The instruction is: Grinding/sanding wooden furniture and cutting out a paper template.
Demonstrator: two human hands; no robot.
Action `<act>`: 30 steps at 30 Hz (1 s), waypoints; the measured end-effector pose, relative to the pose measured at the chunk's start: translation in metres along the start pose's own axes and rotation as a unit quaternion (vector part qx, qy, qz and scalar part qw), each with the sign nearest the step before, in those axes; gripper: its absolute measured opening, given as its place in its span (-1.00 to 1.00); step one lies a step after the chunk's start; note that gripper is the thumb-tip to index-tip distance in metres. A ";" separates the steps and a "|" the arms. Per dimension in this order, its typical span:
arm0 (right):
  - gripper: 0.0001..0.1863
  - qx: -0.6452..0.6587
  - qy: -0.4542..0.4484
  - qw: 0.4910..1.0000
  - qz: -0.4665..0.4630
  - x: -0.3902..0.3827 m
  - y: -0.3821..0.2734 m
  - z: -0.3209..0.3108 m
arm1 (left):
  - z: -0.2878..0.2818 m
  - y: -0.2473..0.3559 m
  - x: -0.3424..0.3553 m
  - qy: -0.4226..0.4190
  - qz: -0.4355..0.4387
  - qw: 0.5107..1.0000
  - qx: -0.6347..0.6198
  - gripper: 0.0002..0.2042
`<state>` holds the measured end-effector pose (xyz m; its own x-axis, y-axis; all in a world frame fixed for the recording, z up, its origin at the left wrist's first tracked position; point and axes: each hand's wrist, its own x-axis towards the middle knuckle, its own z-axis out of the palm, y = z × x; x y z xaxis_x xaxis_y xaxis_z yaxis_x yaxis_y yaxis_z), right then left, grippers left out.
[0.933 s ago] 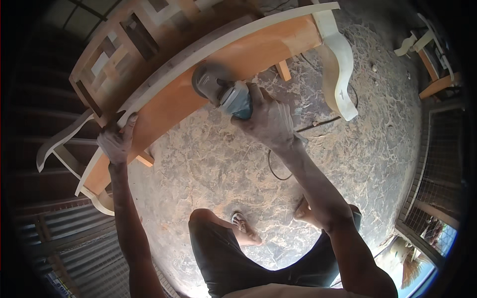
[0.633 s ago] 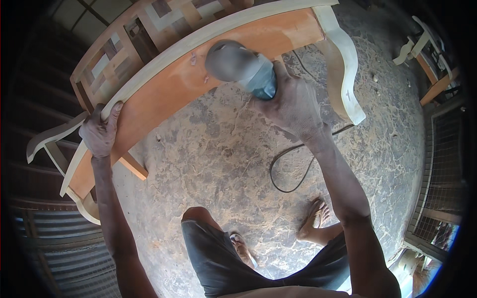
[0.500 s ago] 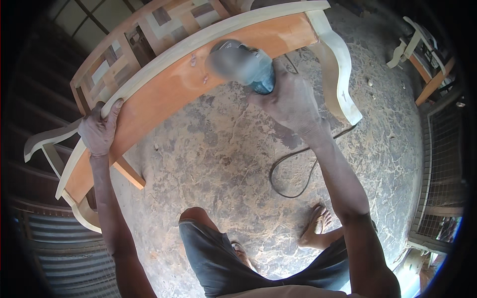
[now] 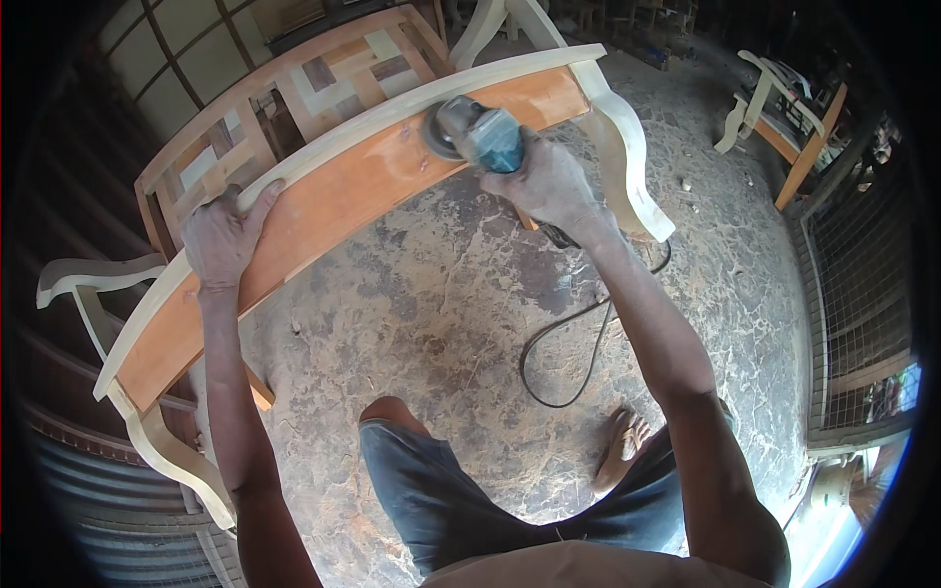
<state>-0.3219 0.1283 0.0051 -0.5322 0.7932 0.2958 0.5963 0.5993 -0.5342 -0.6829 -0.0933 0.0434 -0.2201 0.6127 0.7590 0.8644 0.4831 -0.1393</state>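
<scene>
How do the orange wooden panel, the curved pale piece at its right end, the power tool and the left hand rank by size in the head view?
1. Orange wooden panel
2. Curved pale piece
Not ranked, look alike: power tool and left hand, both smaller.

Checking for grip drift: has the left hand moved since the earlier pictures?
Yes. Against the pale rail, the left hand has shifted rightward along it, farther from the rail's left end.
</scene>
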 end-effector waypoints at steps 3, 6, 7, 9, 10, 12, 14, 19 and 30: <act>-0.22 -0.016 -0.073 0.997 -0.017 -0.008 -0.031 0.016 | -0.001 -0.002 -0.001 -0.023 -0.023 0.999 0.009 -0.15; -0.20 -0.021 -0.079 0.996 -0.043 -0.010 -0.044 0.019 | -0.002 -0.001 -0.001 0.012 -0.009 0.999 -0.050 -0.16; -0.19 -0.020 -0.086 0.995 -0.052 -0.009 -0.041 0.016 | -0.002 0.000 0.000 0.040 0.015 0.997 -0.061 -0.16; -0.19 -0.025 -0.069 0.997 -0.024 -0.001 -0.026 0.006 | -0.004 0.002 0.000 0.000 -0.004 1.000 -0.027 -0.17; -0.19 -0.019 -0.037 0.999 -0.035 0.004 -0.016 -0.001 | -0.005 0.002 0.000 0.027 0.016 0.999 -0.032 -0.17; -0.19 -0.018 -0.005 0.999 -0.028 0.013 0.008 -0.010 | -0.007 0.003 0.000 0.005 0.000 1.000 -0.028 -0.17; -0.18 -0.013 0.011 1.000 -0.022 0.023 0.033 -0.017 | -0.008 0.004 0.000 0.011 0.007 0.999 -0.031 -0.16; -0.17 0.007 0.036 0.999 -0.011 0.044 0.087 -0.022 | -0.008 0.005 0.000 0.009 0.008 0.999 -0.033 -0.15; -0.33 0.093 0.082 0.992 -0.001 0.077 0.160 -0.032 | -0.008 0.011 0.000 -0.014 -0.015 0.999 -0.026 -0.24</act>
<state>-0.2478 0.2888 -0.0325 -0.4188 0.8086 0.4133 0.4658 0.5820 -0.6666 -0.6698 -0.0934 0.0472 -0.2583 0.6157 0.7444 0.8796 0.4685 -0.0823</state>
